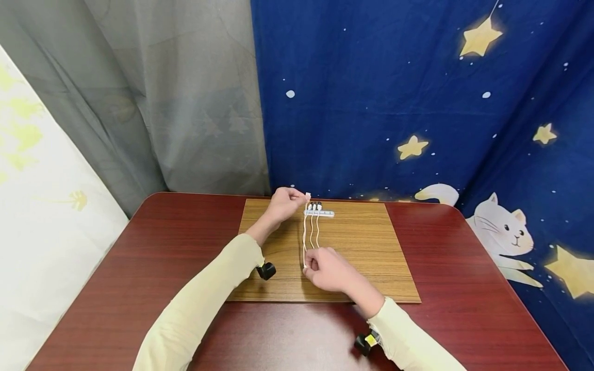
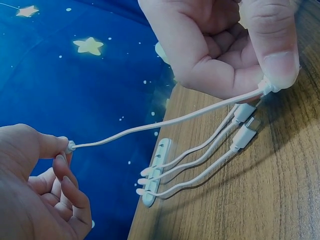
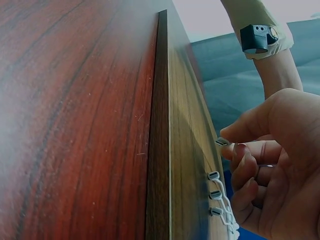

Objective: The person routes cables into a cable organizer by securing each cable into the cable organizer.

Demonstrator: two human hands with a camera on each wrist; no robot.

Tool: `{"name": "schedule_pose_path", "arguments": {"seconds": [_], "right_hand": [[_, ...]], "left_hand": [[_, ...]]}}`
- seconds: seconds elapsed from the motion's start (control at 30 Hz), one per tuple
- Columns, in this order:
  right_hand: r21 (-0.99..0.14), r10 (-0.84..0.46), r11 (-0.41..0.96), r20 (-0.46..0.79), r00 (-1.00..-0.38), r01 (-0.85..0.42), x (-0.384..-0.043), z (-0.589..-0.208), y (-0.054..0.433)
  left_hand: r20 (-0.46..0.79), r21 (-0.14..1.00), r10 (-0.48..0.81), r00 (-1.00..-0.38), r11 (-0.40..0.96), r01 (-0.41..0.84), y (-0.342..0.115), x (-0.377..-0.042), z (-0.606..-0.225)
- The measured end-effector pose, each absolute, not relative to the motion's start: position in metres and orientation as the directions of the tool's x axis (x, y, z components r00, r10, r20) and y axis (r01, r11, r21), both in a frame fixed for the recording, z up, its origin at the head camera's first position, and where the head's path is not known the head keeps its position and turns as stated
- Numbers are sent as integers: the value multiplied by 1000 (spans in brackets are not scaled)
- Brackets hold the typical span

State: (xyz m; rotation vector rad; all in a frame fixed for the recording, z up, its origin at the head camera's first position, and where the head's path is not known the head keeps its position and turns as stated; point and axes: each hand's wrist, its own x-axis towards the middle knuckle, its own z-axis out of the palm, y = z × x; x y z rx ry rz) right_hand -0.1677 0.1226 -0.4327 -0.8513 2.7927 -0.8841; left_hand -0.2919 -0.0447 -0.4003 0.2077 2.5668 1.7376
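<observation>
My left hand (image 1: 284, 202) is at the back edge of a wooden board, pinching one end of a white charging cable (image 2: 165, 123) between thumb and finger. Nearer the front, my right hand (image 1: 328, 269) pinches the other end, and a metal plug tip (image 3: 222, 142) pokes out from those fingers. The cable stretches between both hands, above the board. Beside it, a white cable clip strip (image 1: 328, 214) lies near the board's back edge. Three more white cables (image 2: 200, 175) run through its slots, their plugs (image 2: 243, 137) pointing toward the front.
The wood-grain board (image 1: 371, 257) lies on a dark red table (image 1: 185, 232). Behind the table hang a blue star-patterned curtain (image 1: 348, 103) and a grey curtain (image 1: 199, 103). Each wrist carries a small black camera (image 1: 266, 271).
</observation>
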Motion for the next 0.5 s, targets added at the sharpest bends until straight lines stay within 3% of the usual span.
{"name": "schedule_pose_path", "arguments": {"seconds": [0.5], "right_hand": [[-536,-535,695,61,-843,-480,-169,-428,127]], "left_hand": [[43,927,132,-990,364,89,-39,-295,-401]]}}
